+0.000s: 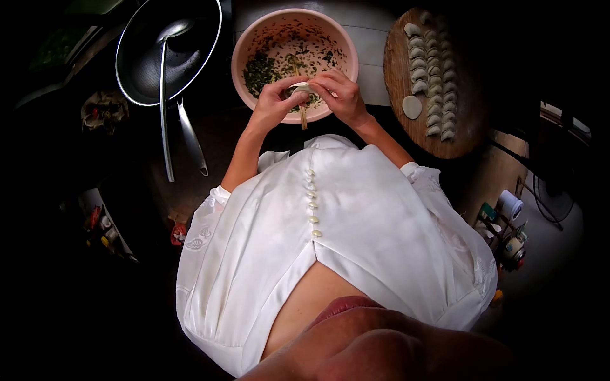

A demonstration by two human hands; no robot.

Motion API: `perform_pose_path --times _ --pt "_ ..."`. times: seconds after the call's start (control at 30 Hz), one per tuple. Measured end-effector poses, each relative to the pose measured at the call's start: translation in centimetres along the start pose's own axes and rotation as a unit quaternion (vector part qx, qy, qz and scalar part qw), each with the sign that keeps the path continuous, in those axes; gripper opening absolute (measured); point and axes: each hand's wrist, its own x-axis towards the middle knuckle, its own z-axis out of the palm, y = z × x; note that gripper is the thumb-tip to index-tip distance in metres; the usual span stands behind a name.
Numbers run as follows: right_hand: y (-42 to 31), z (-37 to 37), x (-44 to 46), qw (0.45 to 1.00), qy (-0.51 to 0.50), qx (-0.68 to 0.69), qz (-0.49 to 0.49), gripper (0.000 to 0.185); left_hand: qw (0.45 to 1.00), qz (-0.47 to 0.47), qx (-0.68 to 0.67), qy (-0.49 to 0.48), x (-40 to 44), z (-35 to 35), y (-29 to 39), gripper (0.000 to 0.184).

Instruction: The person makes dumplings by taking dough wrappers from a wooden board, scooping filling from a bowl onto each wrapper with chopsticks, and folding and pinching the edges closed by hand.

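Over the near side of a pink bowl (351, 63), my left hand (274, 105) and my right hand (344, 98) meet around a pale dumpling (301, 87). Fingers of both hands pinch its thin wrapper, and how far its edge is sealed is hard to make out. Green, chopped filling (259, 73) lies in the bowl and clings to its walls. A pair of chopsticks (304, 119) rests in the bowl, its ends reaching past the near rim below my hands.
Right of the bowl, a round wooden board (400, 130) carries rows of folded dumplings (433, 79) and one flat wrapper (412, 107). To the left stands a dark wok (136, 70) with a long-handled metal ladle (164, 108) in it. Bottles and small items (508, 228) sit at lower right.
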Motion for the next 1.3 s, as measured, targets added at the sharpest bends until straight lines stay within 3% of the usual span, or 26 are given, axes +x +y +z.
perform_pose_path --times 0.1,0.23,0.43,0.73,0.9,1.13,1.3 --pt "-0.5 -0.3 0.4 0.999 0.003 0.039 0.022 0.012 1.0 0.005 0.021 -0.008 0.2 -0.1 0.1 0.039" --pt "-0.3 -0.5 0.4 1.0 -0.003 0.017 -0.02 0.012 0.996 -0.007 0.087 -0.018 0.3 0.0 0.7 0.042" --pt "0.1 -0.9 -0.2 1.0 0.002 -0.001 -0.006 0.019 0.999 0.035 0.012 0.009 0.3 0.8 1.0 0.055" --pt "-0.9 -1.4 0.5 1.0 -0.02 0.015 0.017 0.023 0.984 0.081 0.159 0.021 0.4 1.0 0.7 0.055" --pt "-0.5 -1.4 0.1 0.997 -0.049 0.028 0.047 0.02 0.976 0.087 0.198 0.023 0.1 1.1 1.1 0.053" --pt "-0.6 -1.1 0.1 1.0 -0.023 0.014 0.016 0.014 0.972 0.083 0.217 0.019 0.1 1.3 1.9 0.051" --pt "-0.7 -0.9 -0.1 1.0 0.02 -0.008 0.019 0.011 0.998 0.036 0.05 0.011 0.4 1.7 1.3 0.045"
